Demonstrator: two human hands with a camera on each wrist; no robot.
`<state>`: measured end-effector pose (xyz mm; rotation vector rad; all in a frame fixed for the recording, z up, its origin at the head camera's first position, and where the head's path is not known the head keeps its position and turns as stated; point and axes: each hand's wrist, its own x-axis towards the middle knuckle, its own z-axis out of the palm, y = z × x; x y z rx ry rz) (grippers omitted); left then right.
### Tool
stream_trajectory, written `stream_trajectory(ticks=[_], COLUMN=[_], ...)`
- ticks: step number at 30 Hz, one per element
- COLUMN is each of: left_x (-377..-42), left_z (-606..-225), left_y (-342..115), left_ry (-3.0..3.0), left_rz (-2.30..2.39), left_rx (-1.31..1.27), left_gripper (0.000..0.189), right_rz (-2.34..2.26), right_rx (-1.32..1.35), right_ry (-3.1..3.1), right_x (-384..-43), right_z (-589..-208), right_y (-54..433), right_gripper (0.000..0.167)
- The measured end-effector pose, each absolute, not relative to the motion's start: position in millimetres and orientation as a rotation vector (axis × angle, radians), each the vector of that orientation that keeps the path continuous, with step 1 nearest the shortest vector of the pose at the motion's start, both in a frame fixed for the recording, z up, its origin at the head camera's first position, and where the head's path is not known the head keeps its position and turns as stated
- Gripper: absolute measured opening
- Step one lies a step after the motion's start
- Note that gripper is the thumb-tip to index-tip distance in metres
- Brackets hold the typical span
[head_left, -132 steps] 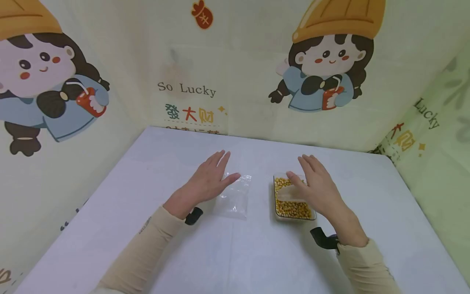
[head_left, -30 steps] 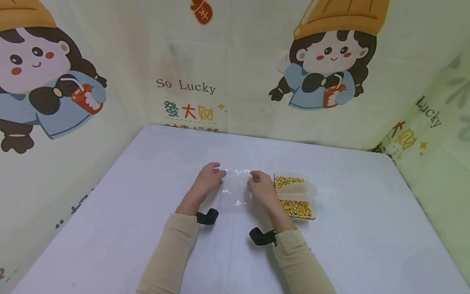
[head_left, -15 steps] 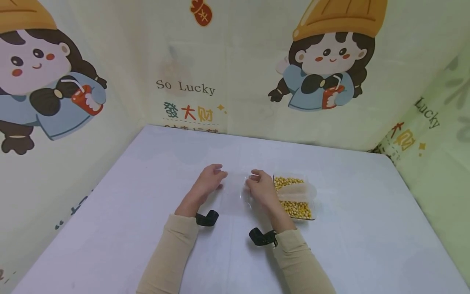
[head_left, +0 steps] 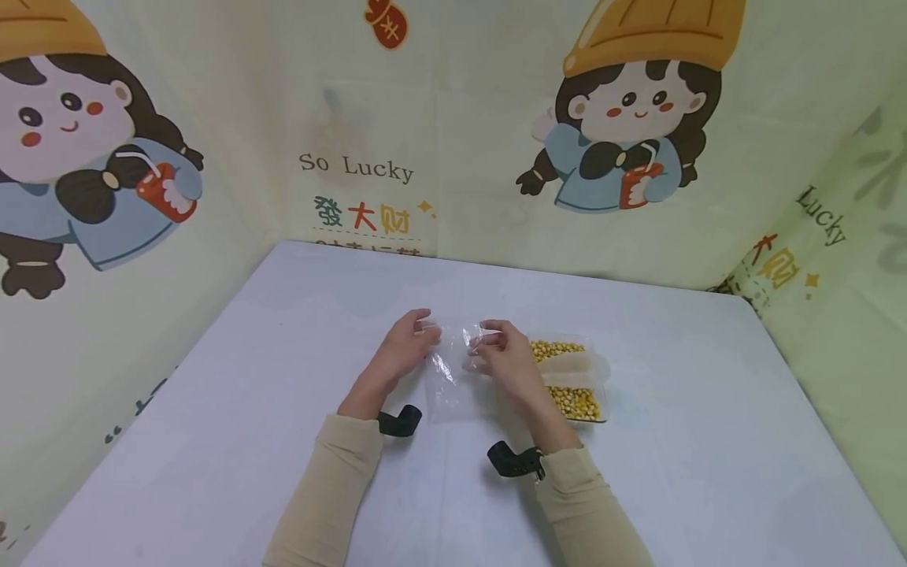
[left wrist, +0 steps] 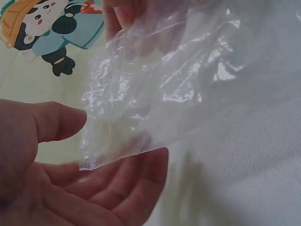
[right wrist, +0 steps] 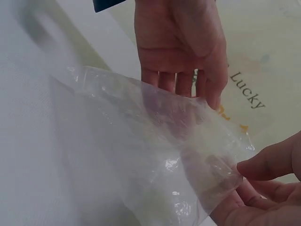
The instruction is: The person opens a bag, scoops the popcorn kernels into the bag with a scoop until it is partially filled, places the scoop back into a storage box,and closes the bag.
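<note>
A clear plastic bag (head_left: 449, 390) with a zip-like top edge stretches between both hands over the white table. My right hand (head_left: 513, 358) pinches its upper right side; in the right wrist view, the thumb (right wrist: 263, 165) meets the film and the fingers lie behind it. My left hand (head_left: 404, 346) is at the opposite upper corner. Its thumb (left wrist: 63, 122) stands apart from its fingers in the left wrist view, and the bag's corner lies over those loosely bent fingers. Through the film, parts of both hands show.
Just right of my right hand stands a clear rectangular container (head_left: 604, 398) of yellow corn kernels (head_left: 575, 403). A pale, scoop-like piece (head_left: 567, 368) lies across the corn. White cloth covers the table (head_left: 212, 441), and a printed curtain (head_left: 468, 157) hangs behind it.
Earlier both hands were spread above the bag and container. They then came together at the bag. Since half a second ago the bag has swung out from my right hand toward my left.
</note>
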<state>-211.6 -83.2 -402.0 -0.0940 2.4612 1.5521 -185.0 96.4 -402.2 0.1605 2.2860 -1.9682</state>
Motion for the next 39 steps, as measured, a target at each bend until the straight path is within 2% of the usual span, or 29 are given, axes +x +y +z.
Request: stream_trajectory(ticks=[9, 13, 20, 24, 29, 33, 39], left_x=[-211, -209, -204, -202, -200, -197, -194], left_z=[-386, -373, -353, -344, -334, -331, -332], left_y=[-81, -83, -80, -78, -80, -86, -90], left_ry=[2.559, 2.624, 2.777, 2.825, 2.856, 2.859, 2.772], left_rz=[1.595, 1.509, 1.188, 1.071, 1.025, 1.117, 1.3], left_rx=[0.149, 0.266, 0.648, 0.732, 0.667, 0.517, 0.364], left_gripper=[0.022, 0.022, 0.016, 0.016, 0.013, 0.013, 0.016], right_rz=[-1.966, -1.976, -1.977, -1.965, -1.846, -1.809, -1.818], right_rx=[0.06, 0.041, -0.025, -0.029, -0.052, -0.131, -0.224], right_ry=[2.315, 2.306, 2.291, 2.296, 2.457, 2.646, 2.796], right_x=[-178, -176, -175, -176, -174, -171, -167], right_z=[-394, -389, -382, -379, -378, -376, -369], right_y=[106, 108, 112, 112, 114, 114, 111], right_gripper=[0.037, 0.031, 0.027, 0.026, 0.027, 0.031, 0.028])
